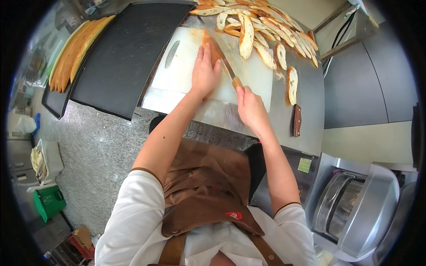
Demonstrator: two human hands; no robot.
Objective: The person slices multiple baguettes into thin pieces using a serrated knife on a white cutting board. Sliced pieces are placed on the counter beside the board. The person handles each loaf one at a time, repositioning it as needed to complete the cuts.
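My left hand (206,74) presses down on a long brown-crusted loaf (215,55) lying lengthwise on a white plastic cutting board (178,78). Held by its pale wooden handle, a long bread knife (228,65) is in my right hand (252,108). Its blade runs along the loaf's right side, partly blurred; how deep it sits in the bread I cannot tell. Beyond the board and over its far right corner spreads a heap of long bread slices (246,36), cut faces showing. The loaf's near end is mostly hidden under my left hand and wrist.
Left of the board is a large black baking tray (123,60); further left, several whole long loaves (78,53) lie side by side. A brown-handled tool (297,121) rests on the steel table (309,109), near a single slice (292,85). A metal machine (372,206) stands at lower right.
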